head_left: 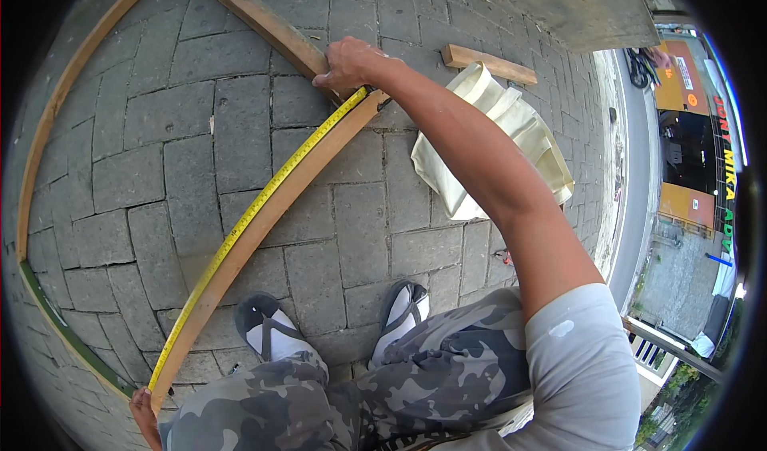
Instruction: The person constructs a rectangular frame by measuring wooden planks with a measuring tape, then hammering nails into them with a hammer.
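A yellow tape measure (261,199) is stretched along the top of a long wooden strip (272,215) that looks bowed in this wide view. At its near lower-left end my left hand (145,413) has its fingers closed on the tape, partly cut off by my trouser leg. My right hand (351,65) is closed at the far end, where the tape meets its underside. The fingers also touch the end of another wooden beam (268,27). What lies inside the right palm is hidden.
More frame sides lie on the paving (132,175): a wooden strip (56,103) and a green strip (68,331). Beyond my right arm are a cream bag (443,163) and a short wood block (491,65). My feet (276,327) stand inside the near side. A road (637,171) runs at the right.
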A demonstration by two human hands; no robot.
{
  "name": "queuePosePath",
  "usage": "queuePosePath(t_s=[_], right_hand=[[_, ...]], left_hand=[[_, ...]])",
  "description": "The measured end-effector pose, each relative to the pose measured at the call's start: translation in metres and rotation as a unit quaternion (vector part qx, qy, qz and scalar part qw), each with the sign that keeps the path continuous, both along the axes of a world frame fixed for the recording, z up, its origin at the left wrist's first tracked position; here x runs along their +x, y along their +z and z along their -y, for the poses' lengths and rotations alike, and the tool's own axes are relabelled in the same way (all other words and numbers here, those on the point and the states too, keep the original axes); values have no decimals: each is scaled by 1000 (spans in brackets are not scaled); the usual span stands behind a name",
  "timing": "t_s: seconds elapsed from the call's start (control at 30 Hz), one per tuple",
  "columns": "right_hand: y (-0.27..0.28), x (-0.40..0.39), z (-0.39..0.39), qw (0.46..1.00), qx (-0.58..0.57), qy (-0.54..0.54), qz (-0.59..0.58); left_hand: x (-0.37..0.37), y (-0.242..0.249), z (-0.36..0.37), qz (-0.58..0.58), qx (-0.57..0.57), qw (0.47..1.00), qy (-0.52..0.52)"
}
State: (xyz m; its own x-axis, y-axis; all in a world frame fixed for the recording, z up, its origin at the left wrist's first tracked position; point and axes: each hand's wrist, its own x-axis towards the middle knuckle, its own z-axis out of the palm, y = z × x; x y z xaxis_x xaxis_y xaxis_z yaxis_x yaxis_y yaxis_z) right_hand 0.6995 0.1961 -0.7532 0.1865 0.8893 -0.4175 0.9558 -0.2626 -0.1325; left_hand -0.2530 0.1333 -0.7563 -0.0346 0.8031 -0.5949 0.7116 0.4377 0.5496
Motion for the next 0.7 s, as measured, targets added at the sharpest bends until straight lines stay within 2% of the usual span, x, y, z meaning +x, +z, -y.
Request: queuePosePath(t_s=[0.2, 0.4, 0.6, 0.7], right_hand=[[1, -2, 2, 1000, 17, 1, -6], [-1, -5, 2, 999, 32, 5, -13], [-1, -16, -2, 999, 24, 23, -27], [-4, -14, -2, 999, 30, 24, -22]], left_hand=[[0, 0, 0, -24, 14, 1000, -8], [-15, -3, -8, -23, -40, 998, -32], [-11, 0, -4, -27, -5, 999, -46], [-5, 3, -3, -10, -14, 1000, -20]])
